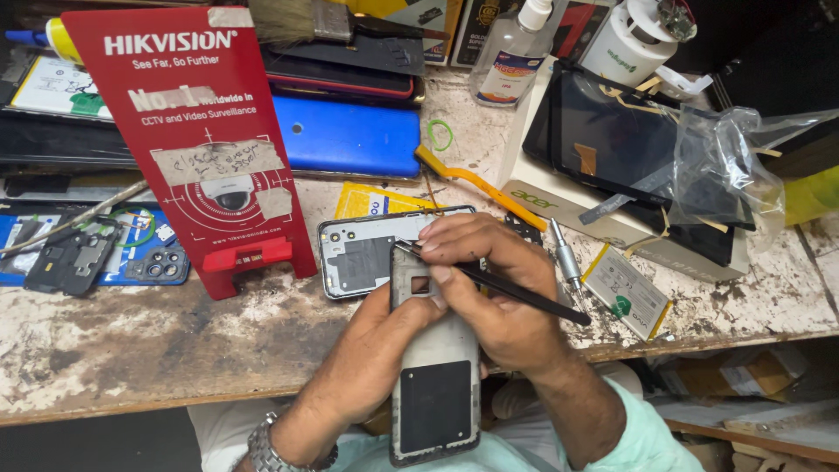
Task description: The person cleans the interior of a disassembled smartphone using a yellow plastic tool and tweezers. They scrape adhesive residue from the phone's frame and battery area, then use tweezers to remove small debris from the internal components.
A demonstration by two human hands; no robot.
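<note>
My left hand (384,336) grips a grey phone middle frame (434,385) from its left side and holds it upright over the bench edge. A black square pad sits on the frame's lower half. My right hand (489,280) pinches a thin black tool (524,293) like a pen, with its tip at the frame's top left corner. Just behind the frame an opened phone body (363,253) lies flat on the bench, its boards and camera holes showing.
A red cardboard stand (197,131) rises at left, beside phone parts (79,253) on a blue sheet. Nearby lie a blue phone cover (350,135), a yellow brush (476,183), a screwdriver (566,258), a battery (625,293), a clear bottle (511,52) and a dark screen on a box (612,131).
</note>
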